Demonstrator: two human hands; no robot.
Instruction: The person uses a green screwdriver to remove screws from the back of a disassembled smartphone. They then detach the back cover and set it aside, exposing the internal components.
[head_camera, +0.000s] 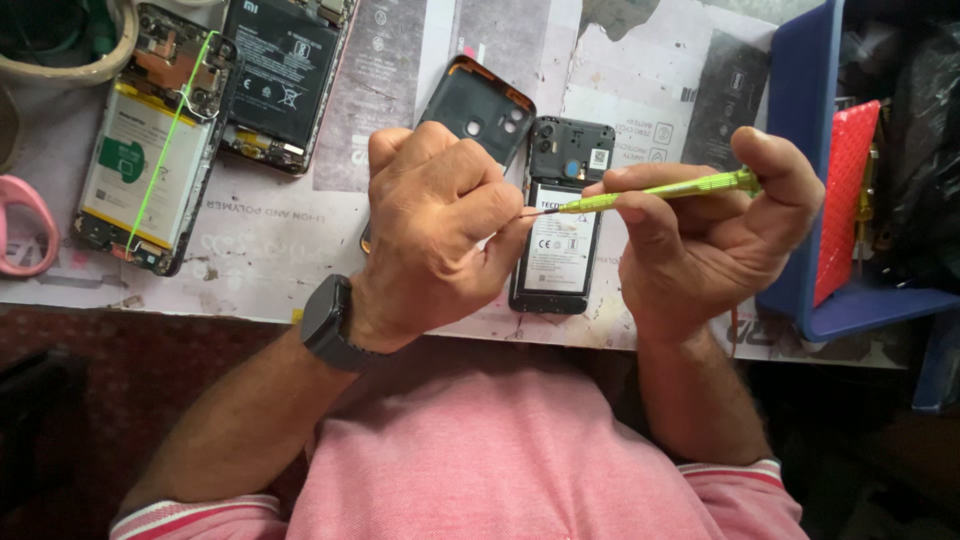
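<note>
Screwdriver (660, 189), slim and lime green, is seen right of centre in the frame, lying almost level with its dark tip pointing left toward the curled fingers of the left hand. Going from the left edge, a pink ring-shaped object (25, 225) is seen on the paper-covered table (270, 260). Just right of it, an opened phone with a white battery (150, 140) is laid at the upper left, with a thin green band stretched across it. Beside that, a second opened phone with a black battery (285, 75) is placed at the top of the frame. At the centre, the left hand (435, 235) is closed into a loose fist, thumb and forefinger pressed together at the screwdriver's tip; whether something small is pinched there cannot be told. A dark watch (328, 322) is worn on that wrist. Partly hidden behind the fist, a black back cover (480, 105) is laid on the table, and just right of it an opened phone (560, 230) with its battery exposed. The right hand (710, 235) is wrapped around the screwdriver, its handle pinched between thumb and fingers. At the far right, a blue bin (795, 180) holding a red textured piece (843, 200) is seen
</note>
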